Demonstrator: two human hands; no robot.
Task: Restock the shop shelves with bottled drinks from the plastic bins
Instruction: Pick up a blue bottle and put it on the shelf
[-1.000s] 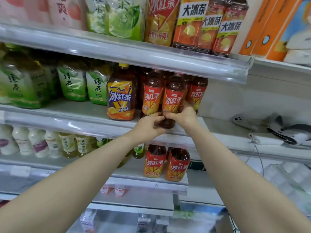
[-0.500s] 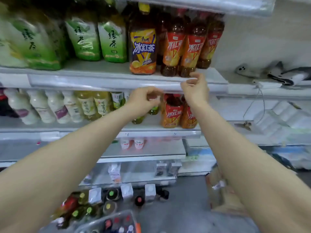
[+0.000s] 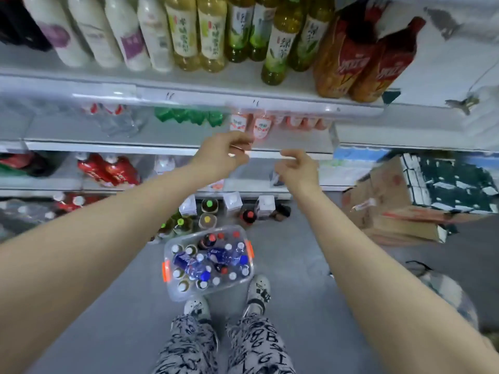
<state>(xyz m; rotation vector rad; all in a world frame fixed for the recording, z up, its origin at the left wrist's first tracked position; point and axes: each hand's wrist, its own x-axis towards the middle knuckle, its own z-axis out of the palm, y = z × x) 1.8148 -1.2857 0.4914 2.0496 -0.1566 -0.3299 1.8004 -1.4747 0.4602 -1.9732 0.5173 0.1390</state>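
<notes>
A clear plastic bin [image 3: 172, 288] with orange handles stands on the grey floor in front of my feet, holding several capped bottles, among them blue-labelled ones [image 3: 189, 261]. Both arms reach out above it at the height of the lower shelves. My left hand [image 3: 222, 153] is loosely curled and holds nothing. My right hand [image 3: 298, 171] hangs with fingers apart and holds nothing. Red iced-tea bottles [image 3: 361, 60] stand at the right end of the upper shelf [image 3: 189, 94], next to green-tea bottles [image 3: 275, 49] and white bottles [image 3: 121, 31].
Several loose bottles and small cartons [image 3: 208, 209] stand on the floor against the shelf base. Stacked cardboard boxes [image 3: 399, 209] lie on the floor at right. Pink bottles [image 3: 260, 126] and green ones [image 3: 189, 116] sit on the shelf below.
Both hands let go of the iced-tea bottle on the higher shelf and came down with nothing in them. The view tilted down, so the bin and my feet appear.
</notes>
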